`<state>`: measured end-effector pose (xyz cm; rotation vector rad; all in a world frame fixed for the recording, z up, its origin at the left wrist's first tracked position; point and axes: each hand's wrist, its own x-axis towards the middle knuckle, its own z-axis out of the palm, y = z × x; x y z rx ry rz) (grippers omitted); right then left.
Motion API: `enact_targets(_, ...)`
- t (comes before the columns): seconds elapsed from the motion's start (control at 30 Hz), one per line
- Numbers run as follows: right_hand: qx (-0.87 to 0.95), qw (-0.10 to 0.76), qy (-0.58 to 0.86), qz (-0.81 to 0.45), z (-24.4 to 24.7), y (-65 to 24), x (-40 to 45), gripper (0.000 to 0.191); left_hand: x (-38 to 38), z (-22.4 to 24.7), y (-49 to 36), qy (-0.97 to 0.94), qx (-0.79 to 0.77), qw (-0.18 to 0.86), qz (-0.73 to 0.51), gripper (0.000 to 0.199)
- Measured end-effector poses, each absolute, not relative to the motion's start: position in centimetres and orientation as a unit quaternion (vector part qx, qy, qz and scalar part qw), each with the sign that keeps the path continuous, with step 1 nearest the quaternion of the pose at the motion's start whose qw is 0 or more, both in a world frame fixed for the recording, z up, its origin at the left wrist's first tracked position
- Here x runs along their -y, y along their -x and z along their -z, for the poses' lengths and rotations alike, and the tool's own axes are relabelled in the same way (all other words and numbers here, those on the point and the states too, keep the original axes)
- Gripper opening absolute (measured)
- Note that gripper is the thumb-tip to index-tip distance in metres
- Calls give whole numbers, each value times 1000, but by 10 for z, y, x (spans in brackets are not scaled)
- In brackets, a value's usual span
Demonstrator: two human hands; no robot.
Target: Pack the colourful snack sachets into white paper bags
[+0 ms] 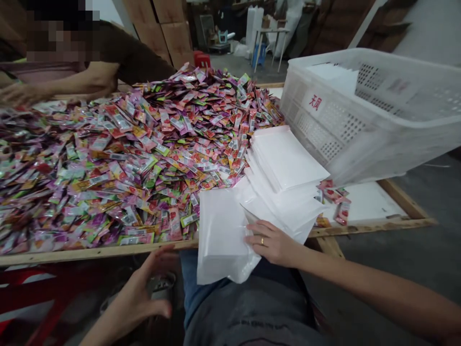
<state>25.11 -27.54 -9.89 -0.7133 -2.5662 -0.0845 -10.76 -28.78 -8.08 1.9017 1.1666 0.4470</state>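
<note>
My right hand (272, 242), with a ring on one finger, holds the edge of a white plastic bag (225, 230) that hangs over the table's front edge above my lap. Left of the bag, my left hand (151, 283) is in the air with thumb and fingers apart and nothing in it. Behind the bag lies a stack of white bags (288, 158), partly fanned out. A large heap of small colourful packets (144, 158) covers the table to the left and centre.
A white perforated crate (324, 115) with white sheets or bags inside stands at the right. A few packets (342, 211) lie before it. Wooden strips (90, 252) edge the table. Across the heap, a person's arm (82, 81) reaches over the packets.
</note>
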Motion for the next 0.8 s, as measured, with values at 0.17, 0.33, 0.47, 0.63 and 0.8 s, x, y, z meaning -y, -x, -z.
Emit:
enact_targets(0.17,952,218,212,30,93,-253,279,16,273,79,66,-947,-262,-11,-184,46)
enact_targets(0.33,952,239,189,9,96,-254,288,18,265,82,55,-975,-79,-78,-191,23)
enact_targets(0.47,938,264,210,-73,102,-255,290,13,269,90,62,-976,-68,-50,-201,25)
enact_targets(0.63,917,280,253,-131,106,-256,293,13,272,101,60,-963,-123,17,-241,20)
enact_targets(0.8,837,293,386,-253,104,-248,293,12,274,106,54,-925,-227,121,-279,13)
